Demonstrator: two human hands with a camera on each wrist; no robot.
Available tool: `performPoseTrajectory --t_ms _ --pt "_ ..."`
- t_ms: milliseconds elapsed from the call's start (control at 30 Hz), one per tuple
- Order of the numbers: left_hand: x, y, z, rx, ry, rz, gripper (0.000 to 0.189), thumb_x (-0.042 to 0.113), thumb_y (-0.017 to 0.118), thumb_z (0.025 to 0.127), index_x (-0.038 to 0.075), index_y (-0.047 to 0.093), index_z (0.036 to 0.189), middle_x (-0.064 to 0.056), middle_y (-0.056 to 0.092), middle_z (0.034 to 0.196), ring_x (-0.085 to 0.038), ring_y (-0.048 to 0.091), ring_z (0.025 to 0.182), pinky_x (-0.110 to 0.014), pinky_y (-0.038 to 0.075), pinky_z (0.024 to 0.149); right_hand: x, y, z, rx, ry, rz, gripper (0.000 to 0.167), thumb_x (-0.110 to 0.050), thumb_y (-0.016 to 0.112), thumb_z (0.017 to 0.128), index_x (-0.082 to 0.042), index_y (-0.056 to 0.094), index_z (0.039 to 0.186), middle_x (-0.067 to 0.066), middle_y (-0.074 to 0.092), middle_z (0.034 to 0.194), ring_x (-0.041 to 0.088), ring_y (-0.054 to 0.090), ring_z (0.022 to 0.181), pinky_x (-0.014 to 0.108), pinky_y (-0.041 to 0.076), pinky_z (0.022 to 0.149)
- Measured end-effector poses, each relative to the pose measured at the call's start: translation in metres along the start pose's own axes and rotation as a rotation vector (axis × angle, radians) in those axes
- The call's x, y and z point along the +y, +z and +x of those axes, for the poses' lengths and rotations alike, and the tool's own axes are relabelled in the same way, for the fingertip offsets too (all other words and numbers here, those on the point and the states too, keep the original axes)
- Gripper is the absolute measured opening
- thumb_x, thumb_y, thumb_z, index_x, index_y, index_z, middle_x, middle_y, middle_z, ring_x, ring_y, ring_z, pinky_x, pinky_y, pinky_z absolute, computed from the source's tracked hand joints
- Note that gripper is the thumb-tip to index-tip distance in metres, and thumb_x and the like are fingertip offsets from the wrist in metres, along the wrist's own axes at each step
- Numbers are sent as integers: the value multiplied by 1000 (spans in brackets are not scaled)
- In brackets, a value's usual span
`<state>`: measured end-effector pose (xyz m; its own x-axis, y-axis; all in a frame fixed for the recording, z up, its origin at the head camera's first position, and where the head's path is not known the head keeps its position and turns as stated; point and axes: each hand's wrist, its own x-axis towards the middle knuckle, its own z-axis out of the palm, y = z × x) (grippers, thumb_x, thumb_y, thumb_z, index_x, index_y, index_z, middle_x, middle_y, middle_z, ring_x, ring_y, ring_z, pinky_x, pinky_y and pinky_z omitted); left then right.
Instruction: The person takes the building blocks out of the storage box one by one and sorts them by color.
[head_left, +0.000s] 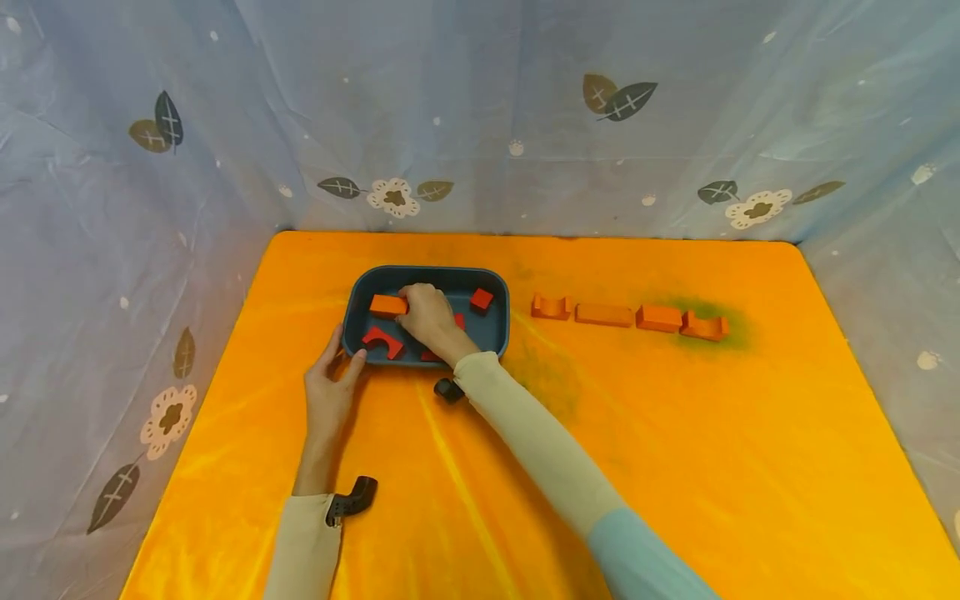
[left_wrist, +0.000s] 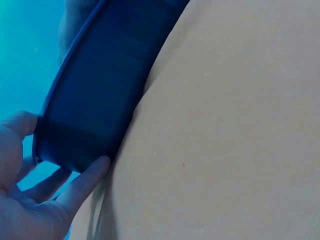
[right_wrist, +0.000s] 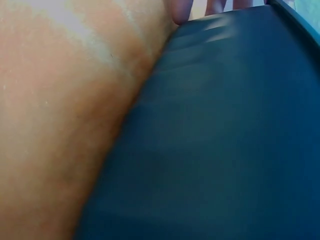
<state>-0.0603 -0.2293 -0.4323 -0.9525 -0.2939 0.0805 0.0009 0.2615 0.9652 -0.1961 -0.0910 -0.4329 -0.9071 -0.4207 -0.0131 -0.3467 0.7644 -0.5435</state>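
A dark blue-grey tray (head_left: 491, 332) with rounded corners stands on the yellow-covered table. At its left end my left hand (head_left: 328, 392) holds the near corner, thumb at the front and fingers along the side; the left wrist view shows this hand (left_wrist: 47, 195) against the tray's outer wall (left_wrist: 95, 100). My right hand (head_left: 431, 321) reaches down inside the tray. Its curled fingers pinch the right end of an orange rectangular block (head_left: 386, 306). Close in front lies a red arch-shaped block (head_left: 384, 341). Other red pieces are partly hidden under the right hand and wrist.
A red cube (head_left: 482, 299) sits in the tray's right part. To the right of the tray, orange blocks make a row: a notched block (head_left: 551, 309), a flat long block (head_left: 603, 315), a rectangular block (head_left: 658, 318) and another notched block (head_left: 705, 327). Patterned curtains (head_left: 517, 100) surround the table.
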Motion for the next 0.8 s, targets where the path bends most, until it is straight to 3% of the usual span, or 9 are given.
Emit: performPoseTrajectory --t_ms 167,233,400,533,800 --pt "-2 0 -3 -15 5 -24 58 6 63 95 -4 38 147 -16 38 153 -30 39 139 -49 34 113 2 4 -1 41 -22 -23 23 -11 70 89 -8 73 112 4 71 100 17 62 75 27 56 73" --pt "-2 1 -3 -14 5 -30 58 6 63 95 -4 38 147 -16 38 153 -30 39 138 -49 34 113 3 4 -1 64 -46 -29 26 -11 70 89 -7 73 114 5 72 103 16 63 76 26 56 74" --pt "-1 1 -3 -15 -6 -44 58 5 63 95 -3 39 147 -15 38 153 -29 40 138 -49 34 113 2 -5 -1 121 -86 -13 38 -12 73 88 -5 68 125 7 70 117 18 68 96 27 55 90" --pt "-1 1 -3 -10 -6 -25 57 6 63 95 -2 39 147 -14 38 153 -29 40 138 -48 34 113 2 -18 -5 129 -116 41 38 -13 73 89 -5 67 126 7 68 122 19 65 109 28 52 96" --pt "1 0 -2 3 2 5 57 6 63 95 -3 40 147 -14 40 152 -30 41 137 -47 34 114 11 -47 -22 107 -214 215 32 -12 75 87 -7 72 119 5 70 118 16 66 101 21 55 86"
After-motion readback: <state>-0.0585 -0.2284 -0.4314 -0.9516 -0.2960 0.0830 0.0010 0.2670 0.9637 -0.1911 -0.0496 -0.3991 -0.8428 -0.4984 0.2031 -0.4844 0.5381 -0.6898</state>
